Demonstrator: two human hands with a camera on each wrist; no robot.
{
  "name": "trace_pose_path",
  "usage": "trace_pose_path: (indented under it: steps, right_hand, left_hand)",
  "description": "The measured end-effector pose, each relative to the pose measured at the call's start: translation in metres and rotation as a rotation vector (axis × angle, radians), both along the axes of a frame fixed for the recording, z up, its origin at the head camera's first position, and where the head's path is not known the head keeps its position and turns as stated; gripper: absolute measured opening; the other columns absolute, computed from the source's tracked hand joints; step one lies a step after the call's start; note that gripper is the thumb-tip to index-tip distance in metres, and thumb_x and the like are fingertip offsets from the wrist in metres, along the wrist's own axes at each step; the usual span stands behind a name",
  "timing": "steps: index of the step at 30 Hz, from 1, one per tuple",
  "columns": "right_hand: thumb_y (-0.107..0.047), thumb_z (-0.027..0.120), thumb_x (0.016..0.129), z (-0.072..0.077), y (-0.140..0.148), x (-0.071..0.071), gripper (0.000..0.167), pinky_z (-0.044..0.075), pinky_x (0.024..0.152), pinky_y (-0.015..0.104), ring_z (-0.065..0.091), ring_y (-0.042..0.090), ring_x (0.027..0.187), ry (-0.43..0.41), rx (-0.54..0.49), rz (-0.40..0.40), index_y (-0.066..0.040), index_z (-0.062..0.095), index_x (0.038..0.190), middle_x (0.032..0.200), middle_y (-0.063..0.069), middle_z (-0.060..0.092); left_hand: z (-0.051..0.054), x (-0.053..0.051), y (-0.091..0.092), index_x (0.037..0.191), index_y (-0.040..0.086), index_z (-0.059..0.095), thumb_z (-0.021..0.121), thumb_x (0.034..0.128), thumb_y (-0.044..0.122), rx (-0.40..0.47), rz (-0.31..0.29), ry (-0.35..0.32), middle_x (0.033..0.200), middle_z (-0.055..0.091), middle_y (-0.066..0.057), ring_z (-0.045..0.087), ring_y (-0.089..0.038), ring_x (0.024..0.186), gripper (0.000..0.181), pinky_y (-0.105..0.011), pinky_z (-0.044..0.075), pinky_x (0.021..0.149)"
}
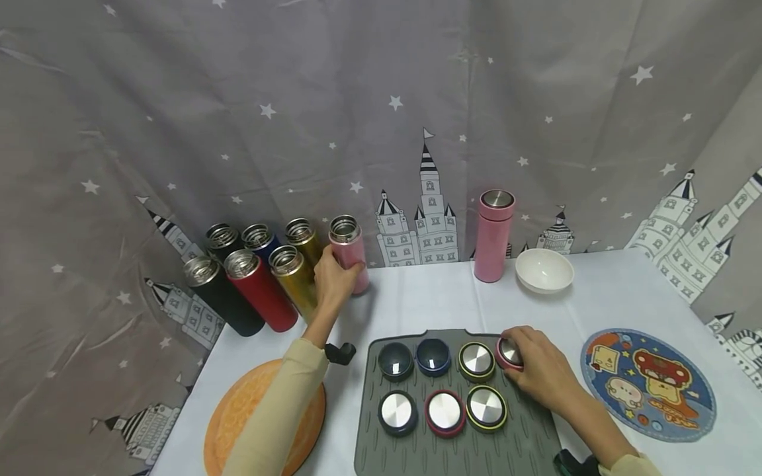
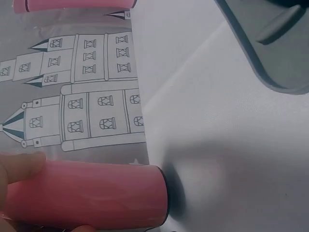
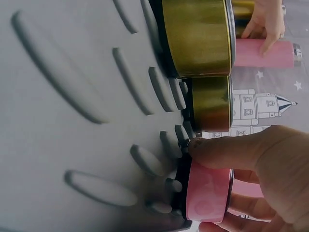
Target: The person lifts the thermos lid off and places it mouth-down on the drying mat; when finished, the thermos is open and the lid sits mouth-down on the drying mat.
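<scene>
My left hand (image 1: 335, 281) grips a lidless pink flask (image 1: 350, 248) standing upright at the back of the table; its steel neck is bare. In the left wrist view the flask's pink body (image 2: 106, 193) shows, its base near the white cloth. My right hand (image 1: 548, 367) holds a pink lid (image 1: 508, 353) with a silver top at the grey mat's right edge. Thumb and fingers lie around the lid's pink side (image 3: 207, 193) in the right wrist view. Several black, blue, red and gold lids, including a gold lid (image 1: 476, 361), sit in two rows on the grey mat (image 1: 411, 456).
Several lidless flasks, including a red flask (image 1: 260, 291) and a gold flask (image 1: 294, 281), stand left of my left hand. A lidded pink flask (image 1: 492, 238) and a white bowl (image 1: 544, 271) stand back right. A round orange mat (image 1: 238, 410) and a cartoon mat (image 1: 649, 383) flank the grey one.
</scene>
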State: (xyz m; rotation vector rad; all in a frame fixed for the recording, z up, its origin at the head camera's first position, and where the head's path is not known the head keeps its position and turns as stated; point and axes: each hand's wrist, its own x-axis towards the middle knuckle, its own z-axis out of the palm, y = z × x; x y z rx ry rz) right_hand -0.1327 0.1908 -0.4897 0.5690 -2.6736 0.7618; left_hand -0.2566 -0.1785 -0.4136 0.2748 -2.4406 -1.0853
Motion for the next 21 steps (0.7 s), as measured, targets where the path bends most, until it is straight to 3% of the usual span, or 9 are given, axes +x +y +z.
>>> trace_pose_path:
  steps: [6, 21]
  right_hand:
    - [-0.005, 0.094, 0.061, 0.000, 0.000, 0.000, 0.058, 0.053, 0.079, 0.050, 0.062, 0.033, 0.098, -0.011, 0.017, -0.005, -0.003, 0.066, 0.112, 0.109, 0.013, 0.065]
    - [-0.004, 0.093, 0.063, -0.001, 0.003, -0.001, 0.055, 0.053, 0.079, 0.049, 0.063, 0.032, 0.099, 0.003, -0.006, 0.008, -0.004, 0.068, 0.112, 0.108, 0.011, 0.066]
  left_hand:
    - [-0.006, -0.007, 0.000, 0.136, 0.000, 0.049, 0.079, 0.0828, 0.026, 0.025, 0.026, -0.040, 0.130, 0.061, -0.022, 0.058, -0.038, 0.117, 0.066, -0.053, 0.045, 0.100]
    - [-0.015, -0.009, -0.002, 0.137, 0.002, 0.046, 0.078, 0.0840, 0.033, 0.032, 0.090, -0.057, 0.125, 0.062, -0.023, 0.060, -0.041, 0.114, 0.069, -0.055, 0.047, 0.094]
